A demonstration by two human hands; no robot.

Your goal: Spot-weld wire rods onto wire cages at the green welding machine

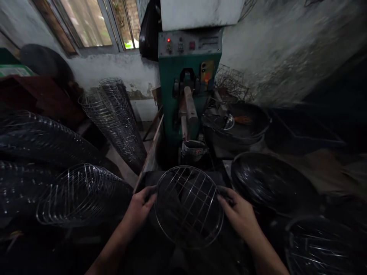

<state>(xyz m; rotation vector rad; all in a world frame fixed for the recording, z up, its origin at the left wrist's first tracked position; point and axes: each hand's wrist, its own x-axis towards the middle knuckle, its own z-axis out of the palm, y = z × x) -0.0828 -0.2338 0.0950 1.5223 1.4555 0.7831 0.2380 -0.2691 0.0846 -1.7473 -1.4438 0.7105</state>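
A round wire rack (213, 197) with crossed wires inside its ring is held up in front of me. My left hand (141, 203) grips its left rim between thumb and fingers. On the opposite rim, my right hand (235, 208) pinches the ring the same way. Beyond the rack stands a green spot-welding machine (169, 88), its control panel showing a lit red lamp. Two thick electrode arms (189, 105) stick out from the machine toward me. Below them hangs a dirty small container (194, 149).
Tall leaning stacks of wire racks (114, 122) fill the left side, with another stack (83, 194) nearer. At right are a dark basin (246, 122) holding an orange item, and round containers (269, 183) with metal wire pieces (321, 248). A phone (207, 70) rests against the machine.
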